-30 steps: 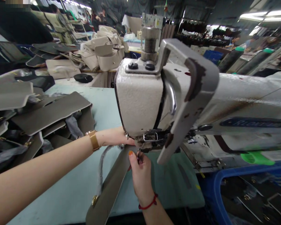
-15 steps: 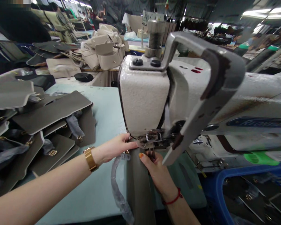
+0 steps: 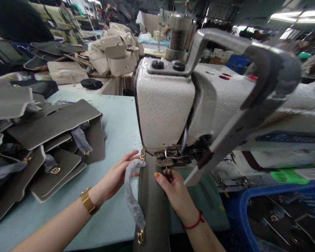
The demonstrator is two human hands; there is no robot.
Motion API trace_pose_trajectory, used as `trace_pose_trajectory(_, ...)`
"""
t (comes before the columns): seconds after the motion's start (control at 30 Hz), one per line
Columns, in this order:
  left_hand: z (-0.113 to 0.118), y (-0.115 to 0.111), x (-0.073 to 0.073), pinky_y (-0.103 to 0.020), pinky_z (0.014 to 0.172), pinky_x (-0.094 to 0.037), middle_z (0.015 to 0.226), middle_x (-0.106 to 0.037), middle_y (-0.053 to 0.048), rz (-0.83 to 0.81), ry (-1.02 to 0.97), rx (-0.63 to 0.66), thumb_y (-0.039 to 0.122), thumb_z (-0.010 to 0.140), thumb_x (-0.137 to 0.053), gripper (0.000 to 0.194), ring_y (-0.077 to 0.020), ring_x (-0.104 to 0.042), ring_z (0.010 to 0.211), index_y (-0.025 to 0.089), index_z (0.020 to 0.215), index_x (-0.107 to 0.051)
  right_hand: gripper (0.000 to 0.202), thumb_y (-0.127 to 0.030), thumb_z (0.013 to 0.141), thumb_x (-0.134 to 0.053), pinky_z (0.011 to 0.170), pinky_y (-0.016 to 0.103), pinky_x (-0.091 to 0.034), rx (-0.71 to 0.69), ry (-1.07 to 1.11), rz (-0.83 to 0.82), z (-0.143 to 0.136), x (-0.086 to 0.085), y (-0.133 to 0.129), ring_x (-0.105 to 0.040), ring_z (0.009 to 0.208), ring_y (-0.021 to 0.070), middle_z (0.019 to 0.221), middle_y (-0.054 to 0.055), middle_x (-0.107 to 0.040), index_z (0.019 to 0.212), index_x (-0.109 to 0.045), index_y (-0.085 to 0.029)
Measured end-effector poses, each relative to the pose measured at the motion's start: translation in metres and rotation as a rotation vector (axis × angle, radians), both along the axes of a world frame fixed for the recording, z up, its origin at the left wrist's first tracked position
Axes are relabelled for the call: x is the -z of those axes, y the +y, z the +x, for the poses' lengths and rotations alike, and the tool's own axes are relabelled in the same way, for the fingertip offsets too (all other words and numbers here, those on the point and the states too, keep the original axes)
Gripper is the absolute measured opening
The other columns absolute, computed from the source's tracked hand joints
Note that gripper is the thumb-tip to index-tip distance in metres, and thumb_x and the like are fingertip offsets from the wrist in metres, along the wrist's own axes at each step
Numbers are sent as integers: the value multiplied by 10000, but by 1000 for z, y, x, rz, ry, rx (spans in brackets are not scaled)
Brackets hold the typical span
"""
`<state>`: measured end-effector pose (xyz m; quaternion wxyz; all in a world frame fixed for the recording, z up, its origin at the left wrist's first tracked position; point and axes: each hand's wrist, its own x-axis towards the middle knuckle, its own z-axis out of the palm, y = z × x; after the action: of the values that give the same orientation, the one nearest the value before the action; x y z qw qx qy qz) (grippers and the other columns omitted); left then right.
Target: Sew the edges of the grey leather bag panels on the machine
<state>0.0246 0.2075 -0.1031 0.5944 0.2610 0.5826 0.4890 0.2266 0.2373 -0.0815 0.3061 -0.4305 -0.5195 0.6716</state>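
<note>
The grey-brown panel (image 3: 153,206) lies lengthwise on the pale green desk (image 3: 118,119), running from the near edge up to the underside of the sewing machine (image 3: 165,105), between your two hands. Along its left side is a curved handle (image 3: 132,194) in cloudy plastic wrap, with a gold fitting (image 3: 140,236) at its near end and another gold fitting (image 3: 142,156) at its far end, close by the machine head.

Your left hand (image 3: 118,178) is open, fingers loosely spread, left of the panel; its fingertips reach behind the handle's upper part, and you cannot tell from here whether they touch it. Your right hand (image 3: 176,192) is at the panel's right edge, curled around small metal snips (image 3: 169,174) whose points show just below the machine head, with your thumb extended to the panel.

Well to your left, similar panels (image 3: 55,122) are heaped on the desk; to your right, a blue basket (image 3: 242,217) holds more dark pieces (image 3: 278,213).
</note>
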Motion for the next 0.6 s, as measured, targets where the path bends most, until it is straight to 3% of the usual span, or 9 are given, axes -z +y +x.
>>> trace_pose_trajectory(0.1, 7, -23, 11, -341, 909, -500, 1311, -585, -64, 35, -79, 26, 415, 835, -620, 517, -255, -581, 1138, 280, 1317, -492, 397, -455, 820, -607, 516, 209, -303, 2, -27, 7, 3, 3, -7, -337, 558, 93, 584, -47, -376, 594, -426, -183)
trace_pose_trajectory(0.17, 10, -26, 12, -358, 971, -460, 1263, -609, -82, 90, 16, 101, 408, 826, -644, 591, -261, -581, 1132, 254, 1361, -446, 408, -473, 828, -594, 502, 210, -285, -7, -50, -7, 5, 5, -14, -321, 555, 93, 589, -46, -369, 603, -412, -186)
trace_pose_trajectory(0.27, 14, -12, 10, -399, 992, -436, 1134, -657, -100, 170, 174, 180, 417, 814, -658, 732, -277, -597, 1086, 203, 1435, -335, 421, -486, 852, -567, 495, 216, -256, -33, -119, 30, 11, 5, -28, -309, 555, 94, 592, -44, -359, 606, -403, -185)
trace_pose_trajectory(0.33, 18, 2, 9, -408, 990, -434, 1154, -646, -104, 226, 236, 186, 443, 801, -661, 768, -283, -597, 1081, 181, 1437, -320, 443, -483, 874, -545, 493, 223, -235, -67, -182, 99, 22, 4, -37, -299, 550, 94, 579, -46, -335, 584, -397, -182)
trace_pose_trajectory(0.4, 24, 13, 9, -387, 1002, -421, 1201, -626, -106, 289, 277, 173, 467, 799, -648, 707, -280, -582, 1110, 162, 1384, -392, 448, -479, 898, -520, 506, 226, -258, -105, -231, 157, 41, 2, -45, -354, 550, 103, 567, -36, -385, 579, -455, -171)
trace_pose_trajectory(0.47, 32, 20, 8, -360, 971, -439, 1158, -649, -98, 316, 293, 153, 498, 818, -604, 579, -269, -598, 1080, 153, 1272, -503, 421, -480, 913, -502, 563, 233, -338, -97, -272, 191, 64, 0, -50, -488, 607, 140, 610, 5, -540, 652, -581, -160)
trace_pose_trajectory(0.6, 46, 22, 4, -345, 793, -500, 836, -700, -46, 297, 300, 86, 561, 845, -503, 435, -249, -648, 827, 164, 960, -636, 413, -529, 894, -510, 662, 256, -437, 34, -357, 203, 95, 0, -55, -624, 742, 209, 738, 74, -698, 835, -683, -158)
